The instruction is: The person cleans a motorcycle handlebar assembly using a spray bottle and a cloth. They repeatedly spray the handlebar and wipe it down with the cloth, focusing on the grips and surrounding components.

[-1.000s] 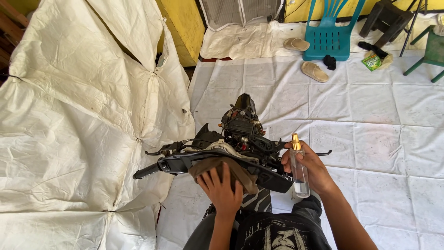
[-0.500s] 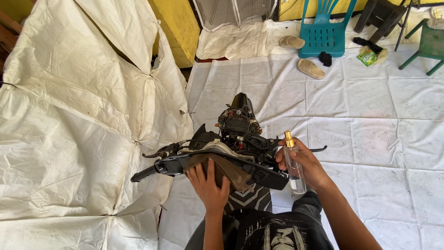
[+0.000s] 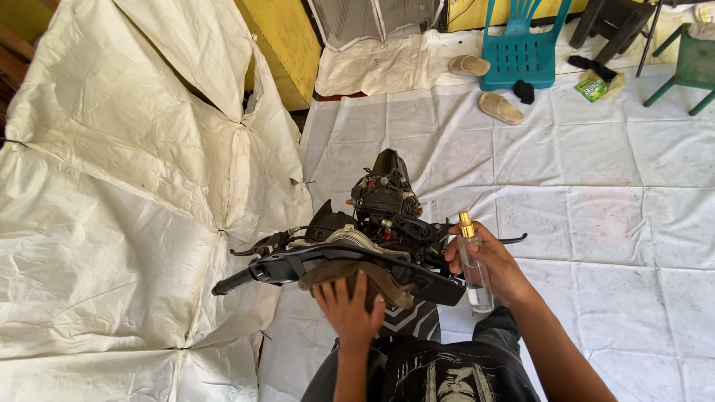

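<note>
**Cloth on the handlebar panel, spray bottle held ready**

The landmark here is the stripped motorbike handlebar assembly [image 3: 365,253], black, with its covers off and wiring and a headlight bracket exposed ahead of it. The person sits just behind it, looking down over the bars.

The left hand [image 3: 348,309] lies flat, fingers spread, on a brown cloth [image 3: 357,277] that is pressed against the near face of the handlebar's black panel. The grip is not closed round the cloth; the palm and fingers bear down on it. At the right end of the handlebar, the right hand [image 3: 491,264] is clamped round a clear spray bottle [image 3: 474,269] with a gold nozzle, held upright just beside the bar, with a little liquid showing at its bottom. No finger can be seen on the nozzle.

By the look of it the step in hand is wiping the panel with the cloth, the bottle kept close for wetting. The next move seems to call for steady pressure under the left palm along the panel's curve, keeping the cloth away from the exposed wiring ahead of the bars, and, if more liquid is wanted, turning the nozzle toward the panel or the cloth.

Beyond the handlebar, on the white sheeting [image 3: 596,171] covering the floor, stand a teal plastic chair [image 3: 521,52] and a pair of sandals [image 3: 499,108].
</note>
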